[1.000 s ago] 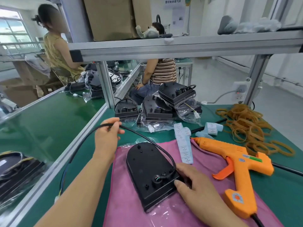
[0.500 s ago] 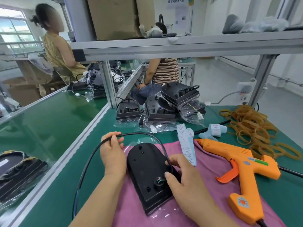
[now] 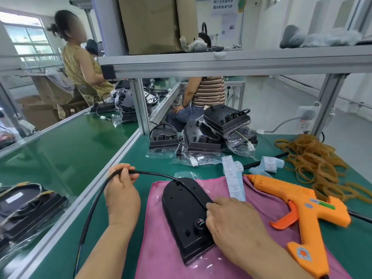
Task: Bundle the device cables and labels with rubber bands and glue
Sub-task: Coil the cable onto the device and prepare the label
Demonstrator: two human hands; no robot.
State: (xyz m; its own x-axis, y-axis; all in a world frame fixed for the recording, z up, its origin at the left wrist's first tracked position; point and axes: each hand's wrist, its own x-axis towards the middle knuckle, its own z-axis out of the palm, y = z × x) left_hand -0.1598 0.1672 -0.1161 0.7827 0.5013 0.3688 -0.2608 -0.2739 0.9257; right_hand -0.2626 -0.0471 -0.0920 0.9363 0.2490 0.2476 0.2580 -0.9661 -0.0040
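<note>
Black device point(image 3: 185, 216), black cable point(image 3: 157, 174). Plain pink cloth point(image 3: 161, 258). Orange glue gun point(image 3: 302, 200), green stripe on its side. Tan rubber bands point(image 3: 314, 158). White label strip point(image 3: 235, 190) on pale blue backing. Dark green table mat point(image 3: 60, 146). Striped shirt point(image 3: 209, 91), brown and cream, far back.

Matt black plastic device point(image 3: 187, 220) on pink cloth point(image 3: 259, 206); glossy orange plastic glue gun point(image 3: 306, 214); smooth green table point(image 3: 66, 150).

The device point(image 3: 185, 216) lies on a cloth point(image 3: 161, 258) on the table point(image 3: 354, 238). A glue gun point(image 3: 302, 206) lies to its right, half on the cloth, with a label strip point(image 3: 234, 182) between them. Rubber bands point(image 3: 314, 164) are heaped behind the gun, and bagged devices point(image 3: 205, 135) are stacked behind the cloth. The cable point(image 3: 157, 175) arcs from the right hand point(image 3: 233, 224) at the device's right edge to the left hand point(image 3: 121, 196), left of the cloth.
</note>
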